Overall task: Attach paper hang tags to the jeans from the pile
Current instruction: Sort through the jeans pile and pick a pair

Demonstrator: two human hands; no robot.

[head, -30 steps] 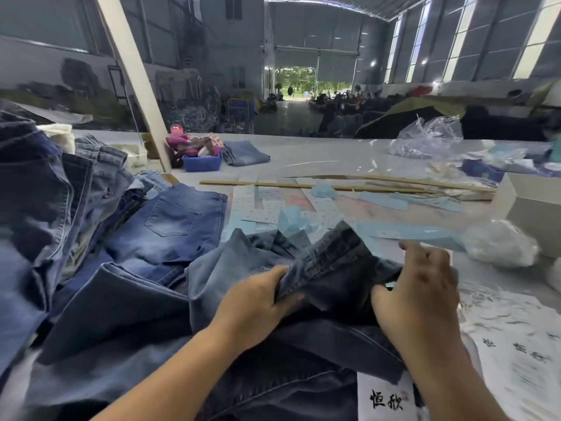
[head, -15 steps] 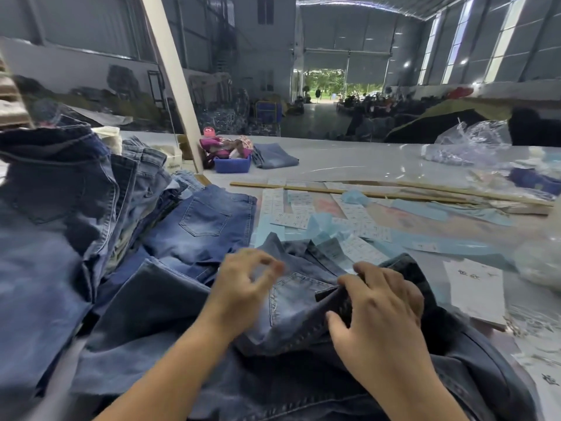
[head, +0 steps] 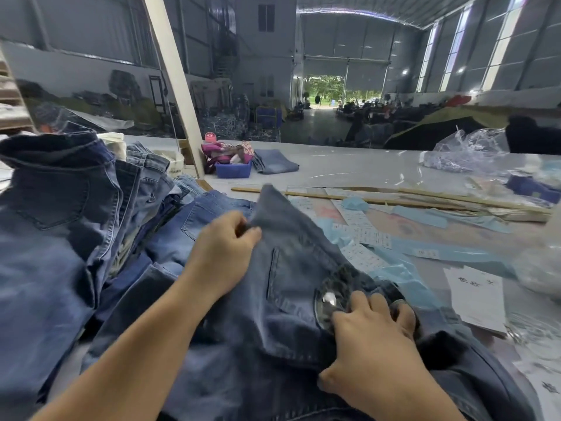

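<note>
A dark blue pair of jeans (head: 291, 268) lies spread in front of me, back pocket up. My left hand (head: 224, 253) pinches its upper edge and lifts a corner of the denim. At the waistband to the right, my right hand (head: 373, 338) grips the bunched cloth, beside a shiny blurred patch (head: 328, 302) that I cannot make out. White paper hang tags (head: 476, 296) with black characters lie on the table to the right. The pile of jeans (head: 60, 226) is stacked at the left.
Blue and white paper strips (head: 364, 235) and long wooden sticks (head: 364, 197) lie across the table's middle. A blue tray of small items (head: 233, 170) and folded jeans (head: 274, 161) sit at the back. Crumpled clear plastic bags (head: 467, 153) are at the far right.
The jeans have been turned and spread flatter. My left hand rose and moved back with a corner of the denim; my right hand slid right and down along the waistband.
</note>
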